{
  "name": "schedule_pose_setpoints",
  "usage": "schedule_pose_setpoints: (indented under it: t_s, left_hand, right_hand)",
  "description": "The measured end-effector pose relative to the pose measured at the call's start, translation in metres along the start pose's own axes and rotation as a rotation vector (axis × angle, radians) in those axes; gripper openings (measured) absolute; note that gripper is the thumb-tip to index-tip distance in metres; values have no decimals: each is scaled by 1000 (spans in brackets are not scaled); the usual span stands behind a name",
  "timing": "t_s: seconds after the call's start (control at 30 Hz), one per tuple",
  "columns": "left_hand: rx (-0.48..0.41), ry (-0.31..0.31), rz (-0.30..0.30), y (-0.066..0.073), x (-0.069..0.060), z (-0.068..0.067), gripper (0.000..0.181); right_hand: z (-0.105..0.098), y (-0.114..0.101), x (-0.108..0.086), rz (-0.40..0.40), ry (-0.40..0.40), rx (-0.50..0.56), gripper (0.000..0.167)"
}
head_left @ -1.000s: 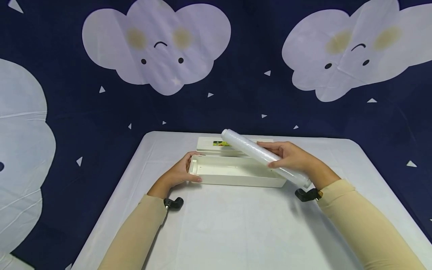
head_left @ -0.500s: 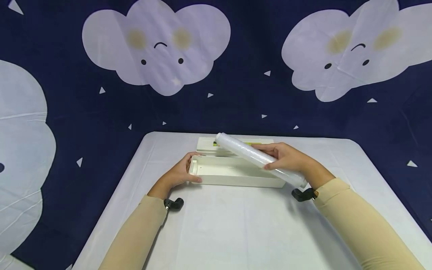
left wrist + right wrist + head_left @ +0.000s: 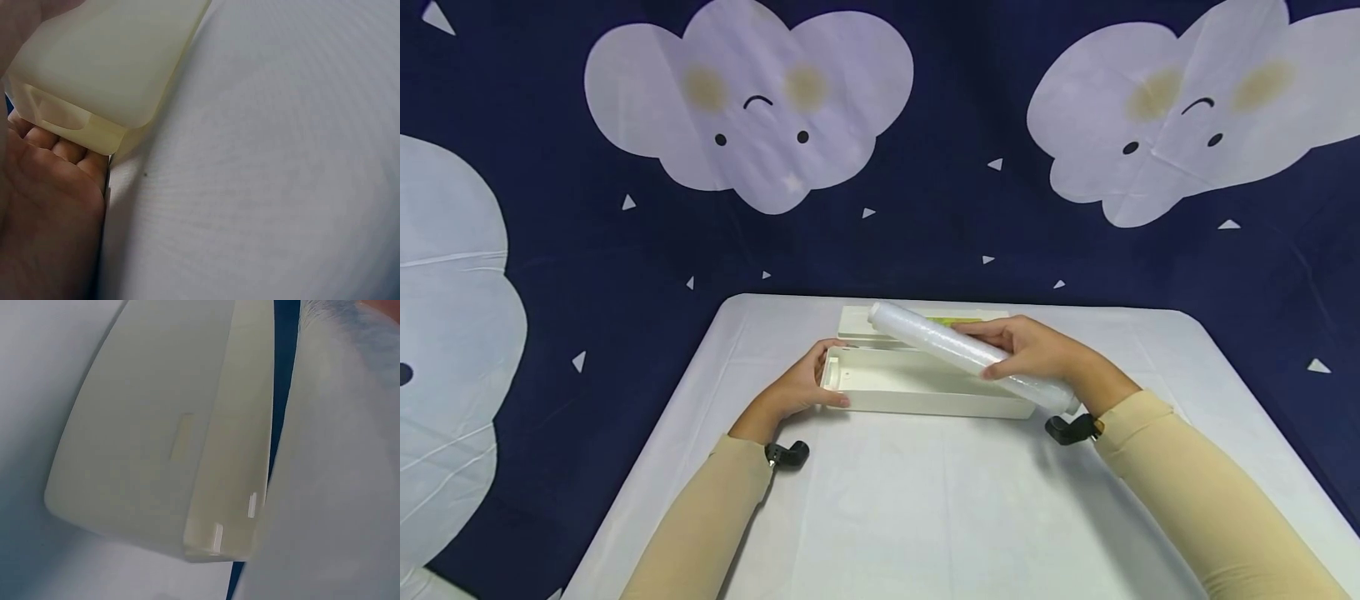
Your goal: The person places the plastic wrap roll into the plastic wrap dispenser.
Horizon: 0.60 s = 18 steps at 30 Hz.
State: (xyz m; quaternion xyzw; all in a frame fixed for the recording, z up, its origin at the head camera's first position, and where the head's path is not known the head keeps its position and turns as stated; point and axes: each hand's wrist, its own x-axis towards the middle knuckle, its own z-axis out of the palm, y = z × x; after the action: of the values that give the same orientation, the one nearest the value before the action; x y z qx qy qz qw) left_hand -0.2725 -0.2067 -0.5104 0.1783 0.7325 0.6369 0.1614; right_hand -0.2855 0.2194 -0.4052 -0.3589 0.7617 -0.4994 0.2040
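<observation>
A long cream plastic box (image 3: 917, 402) stands open on the table in the head view. My left hand (image 3: 797, 385) grips its left end, thumb on the front wall and fingers round the end. In the left wrist view, the fingers (image 3: 69, 150) curl under the box end (image 3: 112, 62). A roll of cling film (image 3: 917, 329) slants over the box, its left end higher in the picture. My right hand (image 3: 1037, 350) holds the roll near its right part. The right wrist view has the roll (image 3: 344, 462) close beside the box wall (image 3: 131, 437).
The box's lid (image 3: 854, 322) lies behind it, with a green-yellow label (image 3: 953, 320) partly hidden by the roll. White cloth covers the table (image 3: 880, 517). A dark blue curtain with clouds (image 3: 752, 242) hangs just beyond the back edge.
My right hand has moved the cling film roll a little left, and its far end has lowered toward the box. The left hand and the box have stayed in place.
</observation>
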Motion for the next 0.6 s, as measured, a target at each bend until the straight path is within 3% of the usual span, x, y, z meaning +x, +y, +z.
schedule_pose_setpoints:
  t_s: [0.3,0.6]
  left_hand:
    - [27,7,-9,2,0,0,108]
    - [10,6,-21,3,-1,1,109]
  right_hand:
    - [2,0,5,-26,-54,42,80]
    - [7,0,9,23,-103,44,80]
